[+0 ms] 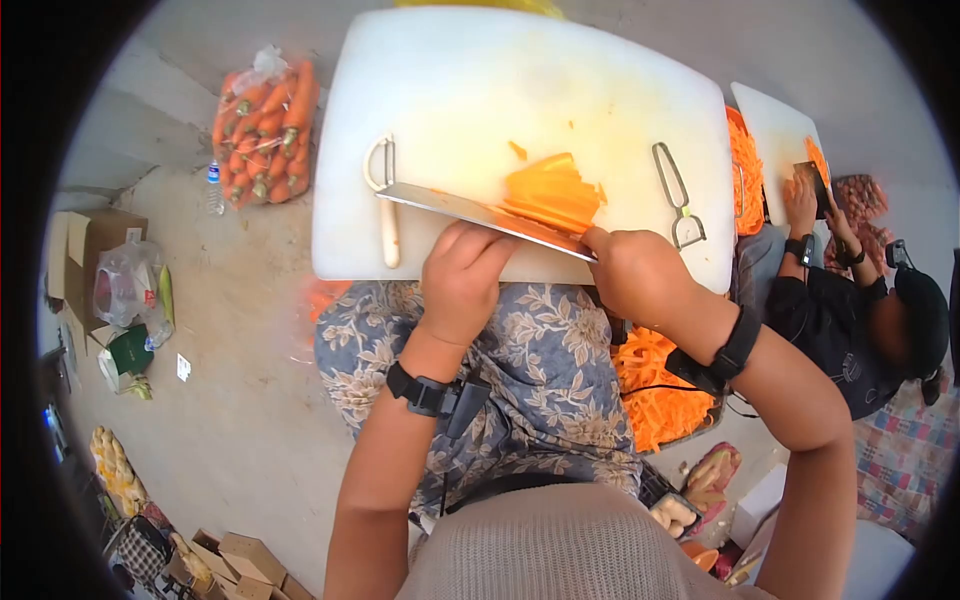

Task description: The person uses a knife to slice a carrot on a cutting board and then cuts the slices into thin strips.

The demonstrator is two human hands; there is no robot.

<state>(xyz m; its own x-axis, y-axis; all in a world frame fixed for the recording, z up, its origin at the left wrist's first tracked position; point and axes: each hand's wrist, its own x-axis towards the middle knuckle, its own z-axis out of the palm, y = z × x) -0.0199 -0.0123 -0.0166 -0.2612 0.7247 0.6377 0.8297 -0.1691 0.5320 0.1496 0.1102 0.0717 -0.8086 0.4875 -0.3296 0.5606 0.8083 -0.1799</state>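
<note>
My right hand [645,275] is wrapped round the handle end of a broad kitchen knife [455,207], its blade slanting across the white cutting board [480,90]. Close against the near side of the blade, my left hand [460,275] has its fingers bent and pressed together; what lies under the fingertips is hidden. Just beyond the blade a fanned stack of thin carrot slices [553,190] rests on the board. A white-handled peeler [389,225] lies at the left under the blade's tip, and a metal peeler [680,195] lies at the right.
A bag of whole carrots [265,135] stands on the floor at left, beside a water bottle [214,188]. Carrot strips [660,400] fill a container by my right leg. To the right, a co-worker [850,300] cuts at another board [765,120]. Cardboard boxes [250,558] sit lower left.
</note>
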